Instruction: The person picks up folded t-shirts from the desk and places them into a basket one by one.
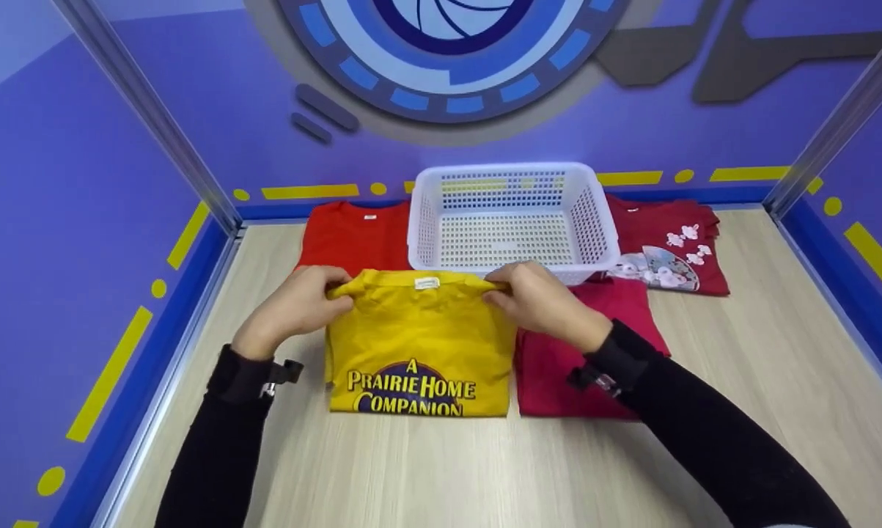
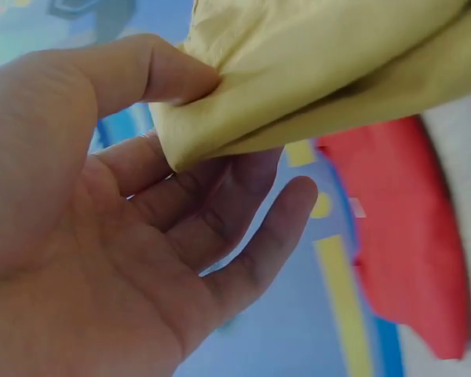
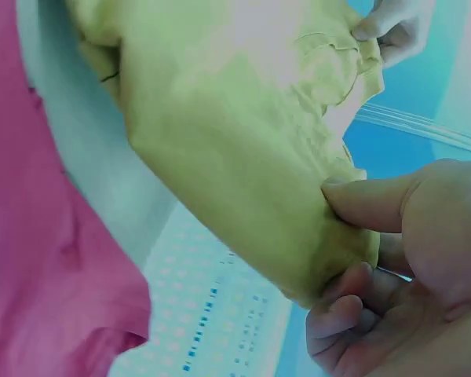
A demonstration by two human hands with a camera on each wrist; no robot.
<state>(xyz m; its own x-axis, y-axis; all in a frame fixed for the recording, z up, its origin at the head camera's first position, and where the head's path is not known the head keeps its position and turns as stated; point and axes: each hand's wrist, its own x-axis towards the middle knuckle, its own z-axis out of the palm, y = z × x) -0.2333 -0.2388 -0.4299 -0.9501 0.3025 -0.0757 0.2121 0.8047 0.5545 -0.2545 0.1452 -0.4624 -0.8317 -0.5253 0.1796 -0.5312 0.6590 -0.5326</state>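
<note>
A folded yellow T-shirt with dark printed lettering lies in front of the white basket, its collar edge raised. My left hand pinches the shirt's upper left corner between thumb and fingers; in the left wrist view the thumb presses on the cloth from above. At the upper right corner my right hand pinches the same shirt, and the right wrist view shows its thumb on the fabric. The collar with a white label spans between both hands.
Behind the yellow shirt stands a white perforated basket. A red T-shirt lies to its left, a dark red printed T-shirt to its right. A crimson folded T-shirt is beside the yellow one. Purple walls enclose the wooden tabletop.
</note>
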